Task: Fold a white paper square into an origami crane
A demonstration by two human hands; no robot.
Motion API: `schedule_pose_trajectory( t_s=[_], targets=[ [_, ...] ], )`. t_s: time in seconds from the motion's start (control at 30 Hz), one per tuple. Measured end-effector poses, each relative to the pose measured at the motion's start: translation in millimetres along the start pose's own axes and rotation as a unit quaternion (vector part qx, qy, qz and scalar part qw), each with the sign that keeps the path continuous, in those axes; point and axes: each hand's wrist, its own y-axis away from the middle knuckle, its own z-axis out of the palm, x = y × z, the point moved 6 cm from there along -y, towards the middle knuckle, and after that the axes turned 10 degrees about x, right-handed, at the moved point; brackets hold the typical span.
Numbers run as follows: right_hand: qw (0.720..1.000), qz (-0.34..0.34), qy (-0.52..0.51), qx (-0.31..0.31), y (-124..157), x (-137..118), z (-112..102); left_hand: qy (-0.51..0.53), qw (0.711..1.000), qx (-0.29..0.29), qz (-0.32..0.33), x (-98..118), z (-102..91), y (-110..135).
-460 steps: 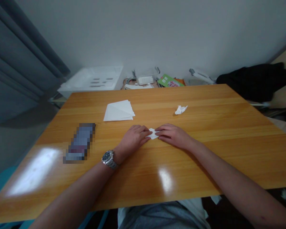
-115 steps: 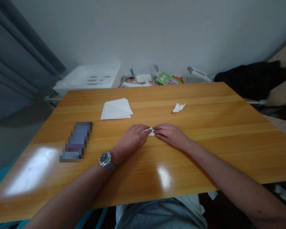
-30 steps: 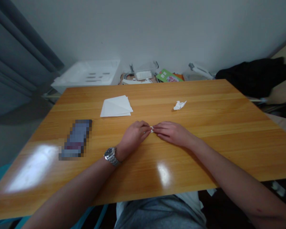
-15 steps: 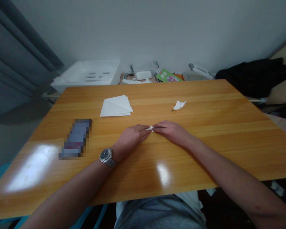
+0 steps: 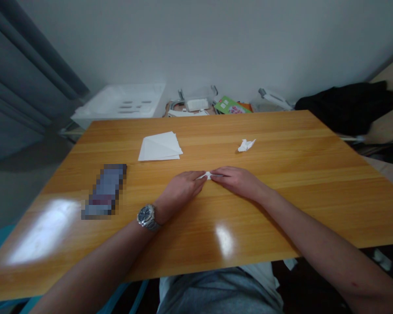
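Observation:
Both hands lie on the wooden table (image 5: 281, 205) and meet at a small folded white paper piece (image 5: 208, 175). My left hand (image 5: 180, 189), with a watch (image 5: 146, 216) on the wrist, pinches the paper's left side with its fingertips. From the right, my right hand (image 5: 240, 181) presses on the paper with its fingers together. Most of the paper is hidden under the fingers. A stack of white paper sheets (image 5: 160, 147) lies beyond the left hand. Farther right sits a small finished folded paper figure (image 5: 246, 145).
A blurred phone-like object (image 5: 104, 190) lies on the table to the left. Behind the table are a white tray (image 5: 121, 104), a green booklet (image 5: 229, 106) and other clutter. Dark cloth (image 5: 343, 107) lies at the right, a grey curtain (image 5: 16, 83) at the left.
Over the frames the paper piece has grown smaller and more hidden between my fingertips. In the last second my left hand flattened onto the table; both hands stayed in place.

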Motion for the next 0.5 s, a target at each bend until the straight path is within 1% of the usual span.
schedule_pose_trajectory(
  t_s=[0.2,0.37,0.5],
  targets=[
    [1.0,0.011,0.002,-0.008,-2.4,-6.9,-5.1,-0.029,1.0,0.005,0.006,1.9,-3.4,0.2],
    [1.0,0.009,0.011,-0.018,-3.8,-8.6,-3.0,-0.034,0.999,-0.006,0.009,1.8,-4.0,-0.1],
    [0.999,0.024,0.017,-0.028,-5.3,-9.0,-2.2,-0.039,0.999,-0.023,0.011,2.6,-6.0,0.9]
  ],
)
